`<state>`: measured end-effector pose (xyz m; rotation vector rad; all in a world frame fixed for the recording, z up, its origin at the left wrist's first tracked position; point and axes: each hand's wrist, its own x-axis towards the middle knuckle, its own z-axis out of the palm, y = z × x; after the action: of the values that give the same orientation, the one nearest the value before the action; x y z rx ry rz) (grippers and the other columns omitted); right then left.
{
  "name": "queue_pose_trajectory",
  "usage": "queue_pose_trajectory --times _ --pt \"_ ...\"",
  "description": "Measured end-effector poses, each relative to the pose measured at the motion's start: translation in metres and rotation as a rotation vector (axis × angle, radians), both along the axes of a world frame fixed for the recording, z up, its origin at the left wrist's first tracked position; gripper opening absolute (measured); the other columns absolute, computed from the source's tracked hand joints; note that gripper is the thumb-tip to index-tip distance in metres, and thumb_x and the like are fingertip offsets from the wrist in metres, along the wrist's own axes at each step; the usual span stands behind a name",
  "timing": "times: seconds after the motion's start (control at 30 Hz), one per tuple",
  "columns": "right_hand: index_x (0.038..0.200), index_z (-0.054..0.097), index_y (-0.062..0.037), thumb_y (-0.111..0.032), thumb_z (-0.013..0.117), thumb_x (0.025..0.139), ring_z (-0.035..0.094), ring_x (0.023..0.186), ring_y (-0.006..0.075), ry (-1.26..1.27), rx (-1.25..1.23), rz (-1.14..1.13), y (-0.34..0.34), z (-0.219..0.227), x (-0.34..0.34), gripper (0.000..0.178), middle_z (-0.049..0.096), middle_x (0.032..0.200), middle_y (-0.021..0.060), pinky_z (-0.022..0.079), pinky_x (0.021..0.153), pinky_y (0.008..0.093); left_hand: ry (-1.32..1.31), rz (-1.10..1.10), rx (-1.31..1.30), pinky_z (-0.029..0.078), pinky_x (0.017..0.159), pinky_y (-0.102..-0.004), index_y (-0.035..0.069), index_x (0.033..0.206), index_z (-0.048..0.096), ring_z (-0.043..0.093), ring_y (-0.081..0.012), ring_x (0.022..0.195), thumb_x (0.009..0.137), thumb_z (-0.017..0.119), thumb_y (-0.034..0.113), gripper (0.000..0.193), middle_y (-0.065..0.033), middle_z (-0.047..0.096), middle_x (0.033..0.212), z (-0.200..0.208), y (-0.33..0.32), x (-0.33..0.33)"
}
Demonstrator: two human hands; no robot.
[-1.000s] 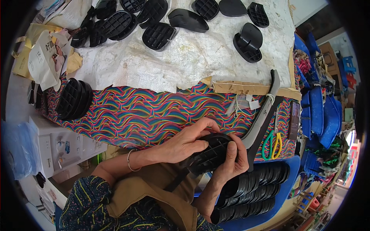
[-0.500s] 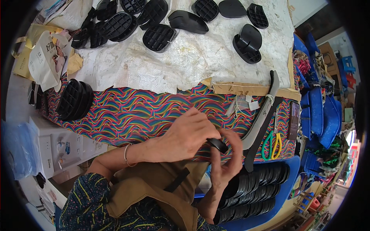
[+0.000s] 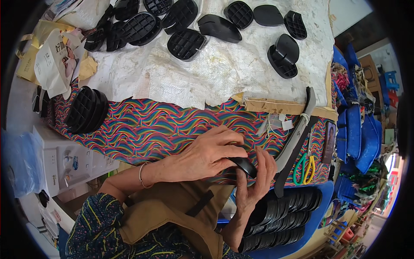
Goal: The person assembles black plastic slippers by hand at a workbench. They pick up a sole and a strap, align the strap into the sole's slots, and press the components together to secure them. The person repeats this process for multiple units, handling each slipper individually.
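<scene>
A black moulded plastic piece [image 3: 245, 165], smooth and curved like a shoe heel, is held between my two hands near the table's front edge. My left hand [image 3: 215, 153], with a bangle on the wrist, grips its left end between thumb and fingers. My right hand [image 3: 256, 179] curls around the other end, thumb below and fingers on the far side. Much of the piece is hidden by my fingers. Beneath lies a colourful wave-patterned cloth [image 3: 151, 125]. To the left a stack of similar black pieces [image 3: 86, 110] with gridded undersides stands on that cloth.
More black pieces [image 3: 186, 44] lie scattered over a white woven sheet [image 3: 159, 82] at the back. Right of my hands are a curved grey-and-black tool [image 3: 295, 138], scissors [image 3: 305, 168] with green and yellow handles, and a phone [image 3: 329, 142]. A blue bin [image 3: 321, 216] holds rows of black pieces.
My left fingers have spread and shifted over the black piece, and more of it shows. My right fingers have closed in around its end. The table scene has shifted slightly in view.
</scene>
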<state>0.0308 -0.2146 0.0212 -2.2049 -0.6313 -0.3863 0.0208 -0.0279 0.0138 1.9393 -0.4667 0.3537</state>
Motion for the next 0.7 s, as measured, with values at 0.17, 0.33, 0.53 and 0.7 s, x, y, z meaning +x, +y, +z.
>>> queue_pose_trajectory --times 0.17,0.33,0.53,0.7 --pt "0.107 0.069 0.0018 -0.007 0.076 0.076 0.060 0.093 0.0314 0.024 0.161 0.089 -0.002 -0.011 -0.003 0.033 0.066 0.106 0.0153 0.047 0.084 0.0399 0.157 0.038 -0.097 0.049 0.080 -0.0387 0.006 0.115 0.063 0.058 -0.0297 0.093 0.072 0.074 -0.001 0.045 -0.0097 0.061 0.104 0.000 -0.005 -0.004" --pt "0.104 0.069 0.0016 -0.008 0.077 0.077 0.060 0.091 0.0290 0.097 0.312 0.026 -0.005 -0.016 -0.002 0.029 0.068 0.097 0.0140 0.047 0.084 0.0380 0.062 0.128 -0.276 0.050 0.072 -0.0366 0.006 0.112 0.065 0.061 -0.0283 0.085 0.071 0.073 -0.003 0.043 -0.0088 0.061 0.092 0.000 -0.010 -0.004" --pt "0.104 0.069 0.0006 -0.011 0.077 0.079 0.060 0.091 0.0276 0.137 0.388 0.031 -0.005 -0.020 -0.001 0.028 0.068 0.097 0.0140 0.047 0.083 0.0370 0.036 0.097 -0.237 0.048 0.069 -0.0362 0.007 0.099 0.070 0.061 -0.0261 0.084 0.069 0.074 -0.004 0.032 -0.0079 0.061 0.091 -0.004 -0.010 -0.002" --pt "0.104 0.068 -0.0001 -0.011 0.076 0.079 0.060 0.091 0.0276 0.136 0.393 0.047 -0.006 -0.023 -0.003 0.029 0.067 0.097 0.0139 0.046 0.083 0.0367 0.069 0.080 -0.173 0.047 0.076 -0.0388 0.007 0.101 0.070 0.060 -0.0267 0.088 0.070 0.075 -0.002 0.033 -0.0079 0.061 0.095 -0.006 -0.007 -0.002"
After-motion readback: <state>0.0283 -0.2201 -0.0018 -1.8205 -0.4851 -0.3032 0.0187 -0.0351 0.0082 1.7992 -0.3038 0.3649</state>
